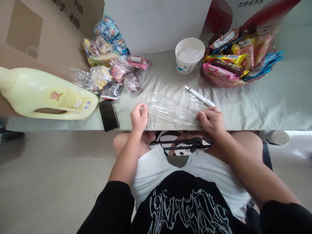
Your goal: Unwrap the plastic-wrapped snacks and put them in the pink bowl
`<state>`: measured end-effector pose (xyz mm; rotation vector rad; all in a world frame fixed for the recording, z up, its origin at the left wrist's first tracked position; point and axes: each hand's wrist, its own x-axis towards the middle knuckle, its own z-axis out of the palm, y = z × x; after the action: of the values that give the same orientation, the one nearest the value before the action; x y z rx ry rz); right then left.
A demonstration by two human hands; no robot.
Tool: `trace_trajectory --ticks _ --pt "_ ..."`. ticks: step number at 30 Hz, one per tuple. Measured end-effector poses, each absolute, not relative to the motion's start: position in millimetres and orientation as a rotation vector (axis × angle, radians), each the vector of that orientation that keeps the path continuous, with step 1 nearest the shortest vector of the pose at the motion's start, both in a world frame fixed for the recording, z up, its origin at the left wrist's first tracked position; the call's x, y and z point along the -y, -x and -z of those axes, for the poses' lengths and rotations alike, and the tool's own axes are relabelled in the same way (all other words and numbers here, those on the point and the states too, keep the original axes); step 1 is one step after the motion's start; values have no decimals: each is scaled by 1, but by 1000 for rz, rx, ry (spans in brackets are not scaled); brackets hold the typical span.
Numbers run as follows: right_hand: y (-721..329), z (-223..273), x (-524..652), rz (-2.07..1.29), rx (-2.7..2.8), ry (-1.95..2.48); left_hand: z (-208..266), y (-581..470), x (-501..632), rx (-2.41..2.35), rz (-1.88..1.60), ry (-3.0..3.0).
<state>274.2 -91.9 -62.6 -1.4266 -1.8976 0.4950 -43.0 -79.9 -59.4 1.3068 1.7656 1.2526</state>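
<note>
A clear plastic bag (170, 109) lies stretched out over the table edge in front of me. My left hand (139, 117) pinches its left end between thumb and fingers. At the opposite end, my right hand (211, 120) is closed on the plastic, fingers curled. Just beyond the right hand lies a white utility knife (200, 96), its tip pointing away to the left. A dark phone (108, 115) rests near the table edge, left of my left hand.
Wrapped snacks (109, 70) are heaped at the back left, beside a pale yellow jug (56, 94) lying on its side. A paper cup (187, 63) stands behind the knife. A basket (226, 81) full of snack packs is at the right. Boxes (161, 24) line the back.
</note>
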Motion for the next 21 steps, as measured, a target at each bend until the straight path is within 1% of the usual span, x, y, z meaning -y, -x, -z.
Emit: trace_trajectory --ticks 3,6,8,11,13,16,18,21 --pt "-275 60 90 -578 1763 1579 61 41 80 -1825 -1242 -1383" --pt "-274 57 88 -555 1664 1691 60 41 77 -1847 -1225 -1418" --pt "-275 55 86 -571 1644 1679 57 42 73 -1853 -1188 -1440" --pt "-277 52 83 -706 1681 1598 52 45 68 -1840 -1155 -1517" --pt "-277 50 82 -777 1696 1580 48 46 64 -1805 -1218 -1638" --pt "-276 48 82 -756 1713 1644 44 45 57 -1705 -1398 -1792" --pt "-275 48 82 -733 1696 1687 43 43 53 -1614 -1413 -1718" --pt "-274 49 82 -781 1601 1706 45 39 50 -1520 -1316 -1510"
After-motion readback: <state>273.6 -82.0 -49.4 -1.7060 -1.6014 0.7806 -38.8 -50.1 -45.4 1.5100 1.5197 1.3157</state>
